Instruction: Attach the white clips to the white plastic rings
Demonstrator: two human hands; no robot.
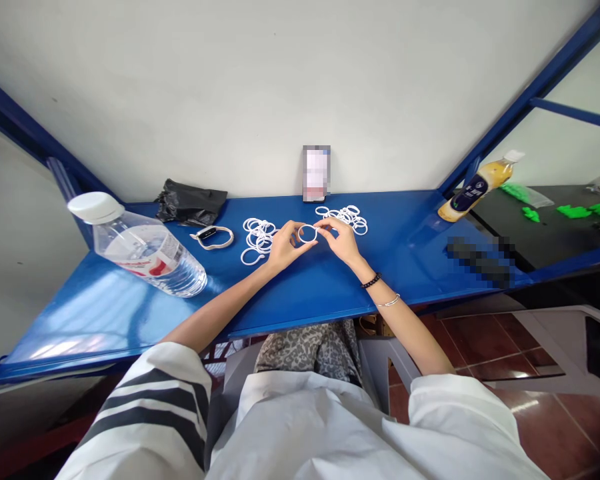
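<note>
Both hands meet over the middle of a blue table [300, 293]. My left hand [284, 248] and my right hand [341, 239] each pinch one side of a single white ring [307, 233], held just above the tabletop. A loose heap of white rings [257, 240] lies just left of my left hand. A second heap of white rings [347, 217] lies behind my right hand. My right wrist wears a dark bead bracelet and a thin silver bangle.
A large clear water bottle [143, 248] stands at the left. A white wristband device [213, 236] and a black bag [190, 203] lie behind the left heap. A yellow drink bottle [475, 187] stands at the right, near green parts [575, 211] on a dark surface.
</note>
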